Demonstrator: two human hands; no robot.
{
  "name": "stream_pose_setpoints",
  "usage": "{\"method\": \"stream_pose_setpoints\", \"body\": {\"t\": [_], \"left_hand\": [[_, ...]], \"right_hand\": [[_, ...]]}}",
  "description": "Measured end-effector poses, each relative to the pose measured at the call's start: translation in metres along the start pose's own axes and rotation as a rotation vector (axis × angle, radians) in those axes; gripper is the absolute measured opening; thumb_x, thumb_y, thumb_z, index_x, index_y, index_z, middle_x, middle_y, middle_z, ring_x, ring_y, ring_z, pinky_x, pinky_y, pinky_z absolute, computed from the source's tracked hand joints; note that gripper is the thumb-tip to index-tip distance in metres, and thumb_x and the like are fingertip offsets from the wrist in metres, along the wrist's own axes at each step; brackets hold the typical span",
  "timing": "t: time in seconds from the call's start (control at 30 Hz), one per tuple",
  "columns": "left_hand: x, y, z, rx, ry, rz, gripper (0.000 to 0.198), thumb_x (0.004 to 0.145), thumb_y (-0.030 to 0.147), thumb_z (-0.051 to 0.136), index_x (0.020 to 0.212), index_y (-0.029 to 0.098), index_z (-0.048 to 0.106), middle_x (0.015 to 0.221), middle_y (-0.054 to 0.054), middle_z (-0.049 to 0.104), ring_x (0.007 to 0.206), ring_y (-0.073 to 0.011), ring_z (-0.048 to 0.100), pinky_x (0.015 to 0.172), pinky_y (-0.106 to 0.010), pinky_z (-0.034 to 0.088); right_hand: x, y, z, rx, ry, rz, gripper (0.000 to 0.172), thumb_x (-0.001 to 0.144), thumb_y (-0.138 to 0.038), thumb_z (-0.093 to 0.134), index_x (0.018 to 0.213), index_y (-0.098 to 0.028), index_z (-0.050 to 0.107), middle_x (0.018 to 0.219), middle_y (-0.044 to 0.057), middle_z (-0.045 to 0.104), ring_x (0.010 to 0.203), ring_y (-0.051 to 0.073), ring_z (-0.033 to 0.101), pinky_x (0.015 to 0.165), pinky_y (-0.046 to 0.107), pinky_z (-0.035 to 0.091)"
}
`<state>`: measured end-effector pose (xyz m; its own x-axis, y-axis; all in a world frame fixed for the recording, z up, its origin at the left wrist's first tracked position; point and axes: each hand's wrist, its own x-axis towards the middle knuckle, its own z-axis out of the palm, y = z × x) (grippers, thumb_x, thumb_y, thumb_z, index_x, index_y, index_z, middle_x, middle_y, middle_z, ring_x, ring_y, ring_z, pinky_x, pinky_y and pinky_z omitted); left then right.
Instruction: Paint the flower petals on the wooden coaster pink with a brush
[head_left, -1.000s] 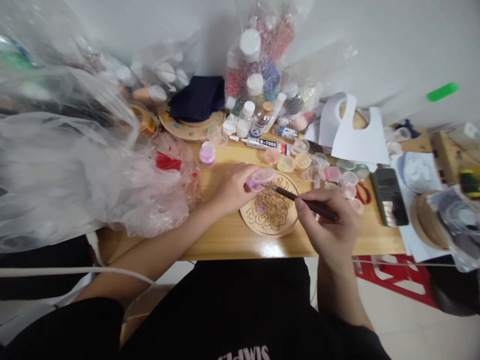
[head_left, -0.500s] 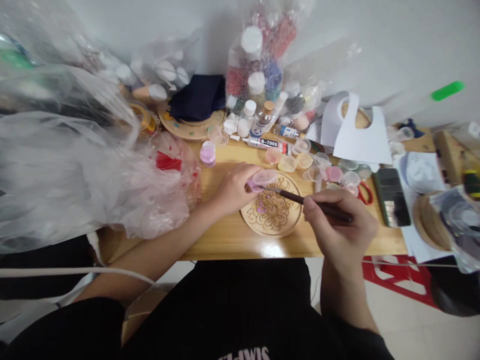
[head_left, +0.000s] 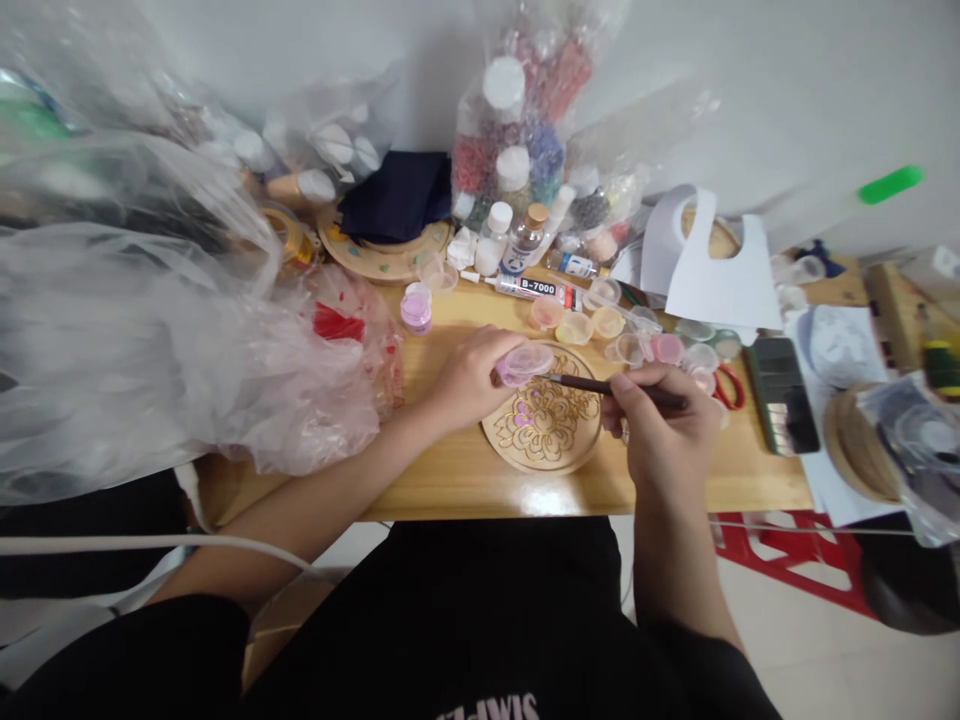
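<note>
My left hand [head_left: 474, 378] is closed around a small plastic cup [head_left: 517, 366] of pinkish-purple material, its clear lid tipped open to the right. Beneath the cup lies a round wooden disc [head_left: 544, 455] with a gold-lined flower design, a few petals at its left filled in purple. In my right hand [head_left: 664, 415] is a thin dark-handled tool [head_left: 592, 384], pinched like a pen and pointing left. Its narrow metal tip reaches the cup's lid edge; whether the tip touches the material I cannot tell.
Behind the disc stand several small cups [head_left: 574, 326] of coloured material and a B-7000 glue tube [head_left: 536, 290]. Another purple jar [head_left: 416, 308] is at the left. Red-handled scissors [head_left: 729, 388] and a dark phone-like case [head_left: 783, 395] lie right. Plastic bags [head_left: 150, 350] crowd the left side.
My right hand has shifted left and turned, so the tool lies flatter and its tip sits slightly further right. My left hand and the cup have barely moved.
</note>
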<state>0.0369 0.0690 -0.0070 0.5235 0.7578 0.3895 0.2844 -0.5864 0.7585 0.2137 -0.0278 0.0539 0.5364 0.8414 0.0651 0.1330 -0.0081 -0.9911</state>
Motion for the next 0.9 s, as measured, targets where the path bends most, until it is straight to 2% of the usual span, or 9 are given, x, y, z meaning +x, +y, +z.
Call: {"method": "stream_pose_setpoints", "body": {"t": [0.27,0.47,0.57,0.7,0.9], "left_hand": [[0.0,-0.002,0.002,-0.007,0.001,-0.022,0.025,0.077,0.006,0.079,0.098,0.017,0.07,0.089,-0.002,0.073,0.081,-0.016,0.067,0.074,-0.029,0.054],[-0.002,-0.002,0.002,-0.012,0.023,-0.003,0.029,0.075,0.002,0.077,0.1,0.015,0.07,0.093,-0.004,0.074,0.085,-0.017,0.068,0.077,-0.029,0.056],[-0.002,-0.001,0.003,-0.01,0.045,-0.005,0.03,0.075,0.0,0.074,0.101,0.015,0.069,0.094,-0.004,0.075,0.087,-0.0172,0.069,0.078,-0.029,0.057],[0.0,-0.003,0.004,-0.031,0.089,-0.066,0.023,0.08,0.003,0.071,0.099,0.015,0.069,0.092,-0.004,0.074,0.087,-0.017,0.07,0.079,-0.029,0.058],[0.0,-0.004,0.004,-0.072,0.075,-0.117,0.026,0.08,0.003,0.07,0.103,0.014,0.069,0.1,-0.005,0.076,0.093,-0.0176,0.071,0.082,-0.029,0.058]], "right_hand": [[0.007,0.016,-0.002,0.194,0.014,0.163,0.023,0.067,-0.031,0.083,0.06,-0.022,0.063,0.045,-0.006,0.059,0.034,0.008,0.046,0.032,0.019,0.03],[0.006,0.021,-0.007,0.217,0.001,0.172,0.023,0.069,-0.034,0.083,0.062,-0.023,0.064,0.046,-0.007,0.055,0.036,0.008,0.047,0.033,0.019,0.031],[0.004,0.021,-0.015,0.242,-0.006,0.163,0.024,0.07,-0.033,0.082,0.061,-0.022,0.062,0.046,-0.008,0.052,0.037,0.007,0.046,0.034,0.018,0.031],[-0.004,0.021,-0.031,0.224,0.012,0.153,0.027,0.072,-0.033,0.082,0.06,-0.021,0.06,0.046,-0.007,0.051,0.038,0.007,0.046,0.034,0.018,0.031],[-0.016,0.023,-0.043,0.153,0.1,0.262,0.022,0.062,-0.028,0.086,0.061,-0.021,0.065,0.043,-0.006,0.055,0.036,0.008,0.047,0.035,0.018,0.031]]}}
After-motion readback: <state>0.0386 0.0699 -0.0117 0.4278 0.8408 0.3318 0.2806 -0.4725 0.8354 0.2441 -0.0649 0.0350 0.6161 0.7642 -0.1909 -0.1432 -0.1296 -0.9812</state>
